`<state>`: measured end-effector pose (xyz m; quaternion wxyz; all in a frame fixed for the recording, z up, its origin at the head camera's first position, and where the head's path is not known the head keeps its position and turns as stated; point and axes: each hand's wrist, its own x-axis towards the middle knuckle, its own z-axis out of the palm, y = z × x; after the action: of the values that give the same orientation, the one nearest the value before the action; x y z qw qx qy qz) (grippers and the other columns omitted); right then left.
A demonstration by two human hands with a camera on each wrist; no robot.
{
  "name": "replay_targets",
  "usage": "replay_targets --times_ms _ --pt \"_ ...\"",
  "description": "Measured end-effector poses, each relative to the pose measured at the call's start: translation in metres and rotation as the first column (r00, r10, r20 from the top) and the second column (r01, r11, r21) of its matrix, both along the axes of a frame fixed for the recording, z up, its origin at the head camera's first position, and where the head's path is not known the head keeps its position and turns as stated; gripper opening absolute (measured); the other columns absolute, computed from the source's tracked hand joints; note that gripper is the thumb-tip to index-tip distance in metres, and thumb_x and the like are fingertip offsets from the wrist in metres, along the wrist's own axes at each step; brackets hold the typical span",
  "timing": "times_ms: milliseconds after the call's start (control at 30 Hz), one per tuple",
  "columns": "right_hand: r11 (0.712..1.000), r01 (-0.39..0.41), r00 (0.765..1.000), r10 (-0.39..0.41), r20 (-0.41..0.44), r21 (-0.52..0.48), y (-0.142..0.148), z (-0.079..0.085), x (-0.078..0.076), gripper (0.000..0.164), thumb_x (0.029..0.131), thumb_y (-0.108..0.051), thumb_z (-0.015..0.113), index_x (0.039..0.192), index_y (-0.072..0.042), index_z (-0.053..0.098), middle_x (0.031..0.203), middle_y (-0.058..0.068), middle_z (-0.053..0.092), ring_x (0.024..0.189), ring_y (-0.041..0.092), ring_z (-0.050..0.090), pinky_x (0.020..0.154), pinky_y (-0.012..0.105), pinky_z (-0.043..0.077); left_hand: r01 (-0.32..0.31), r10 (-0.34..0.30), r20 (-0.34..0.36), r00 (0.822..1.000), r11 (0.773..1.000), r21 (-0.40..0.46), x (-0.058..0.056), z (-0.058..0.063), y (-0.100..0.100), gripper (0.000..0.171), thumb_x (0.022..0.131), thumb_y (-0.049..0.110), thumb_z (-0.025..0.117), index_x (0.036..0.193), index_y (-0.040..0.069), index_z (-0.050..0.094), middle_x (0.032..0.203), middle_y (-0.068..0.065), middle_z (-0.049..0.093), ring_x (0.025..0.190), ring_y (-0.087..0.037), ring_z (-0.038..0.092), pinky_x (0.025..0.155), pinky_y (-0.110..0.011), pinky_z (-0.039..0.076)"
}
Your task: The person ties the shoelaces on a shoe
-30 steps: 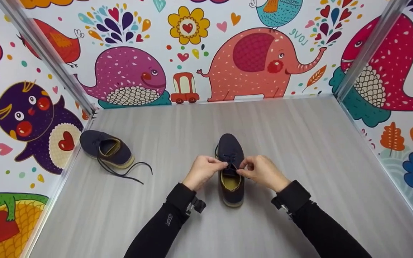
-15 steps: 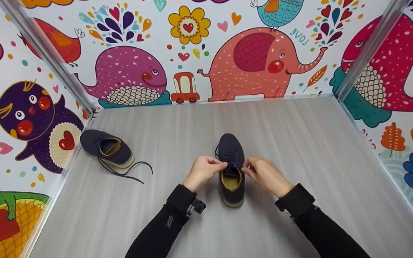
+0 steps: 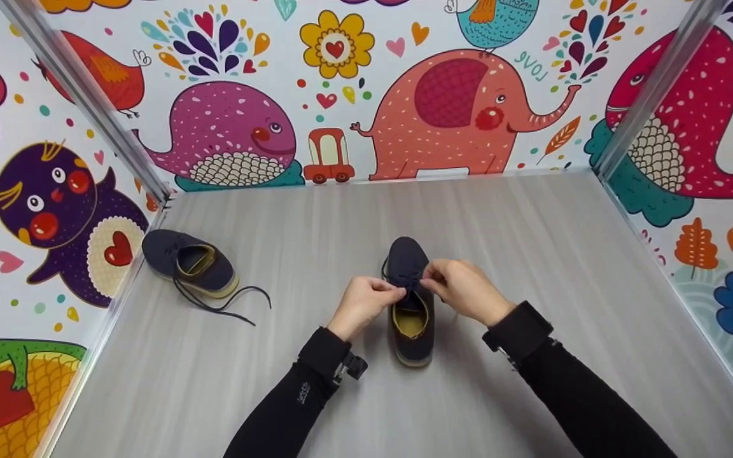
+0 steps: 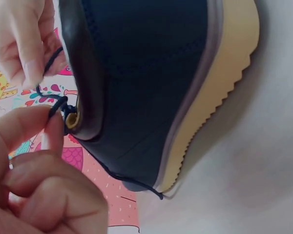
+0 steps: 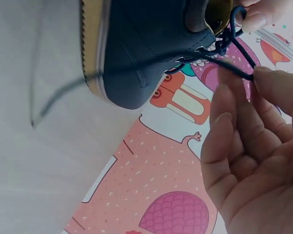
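Observation:
A dark navy shoe (image 3: 406, 256) with a tan sole stands on the floor, toe pointing away, its tan inside showing at the opening. To its left, my left hand (image 3: 361, 304) pinches a bight of the dark lace (image 4: 58, 104) between thumb and index finger over the tongue. My right hand (image 3: 468, 287) is on the other side and pinches the lace between thumb and fingertip, as the right wrist view shows. From those fingers the lace (image 5: 240, 50) runs back to the crossing above the eyelets. Its free end hangs past the toe.
A matching navy shoe (image 3: 164, 253) sits at the left, close to the wall, with its loose laces (image 3: 217, 312) trailing on the grey floor (image 3: 303, 235). Walls printed with cartoon animals stand on the left, back and right (image 3: 691, 114).
My right hand dipped slightly outward beside the shoe, then rose forward and inward toward the lace crossing. My left hand has stayed nearly still, pinching its lace. Both shoes stand where they were.

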<state>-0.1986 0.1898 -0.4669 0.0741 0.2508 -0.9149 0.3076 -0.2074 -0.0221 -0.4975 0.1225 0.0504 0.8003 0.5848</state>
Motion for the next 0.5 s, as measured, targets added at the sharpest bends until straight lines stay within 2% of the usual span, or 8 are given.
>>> replay_targets --times_ms 267,500 --pt "0.99 -0.105 0.993 0.1 0.056 0.098 -0.015 0.0 -0.02 0.01 0.091 -0.009 0.073 0.083 -0.008 0.067 0.077 0.0 0.065 0.067 0.011 0.058 0.061 0.029 0.05 0.004 -0.004 -0.014 1.0 1.0 -0.022 -0.002 -0.001 -0.001 0.018 0.084 0.024 0.079 0.079 0.007 0.078 0.074 0.005 0.067 0.066 -0.011 0.051 0.059 -0.026 0.037" --pt "0.981 -0.133 0.989 0.122 0.083 0.139 -0.019 0.005 -0.03 0.013 0.085 -0.007 0.078 0.077 -0.008 0.067 0.074 0.0 0.065 0.066 0.012 0.058 0.061 0.03 0.049 0.002 -0.002 0.0 1.0 0.999 -0.034 -0.002 -0.001 -0.003 0.017 0.084 0.025 0.079 0.078 0.009 0.078 0.073 0.005 0.066 0.065 -0.011 0.048 0.057 -0.026 0.035"
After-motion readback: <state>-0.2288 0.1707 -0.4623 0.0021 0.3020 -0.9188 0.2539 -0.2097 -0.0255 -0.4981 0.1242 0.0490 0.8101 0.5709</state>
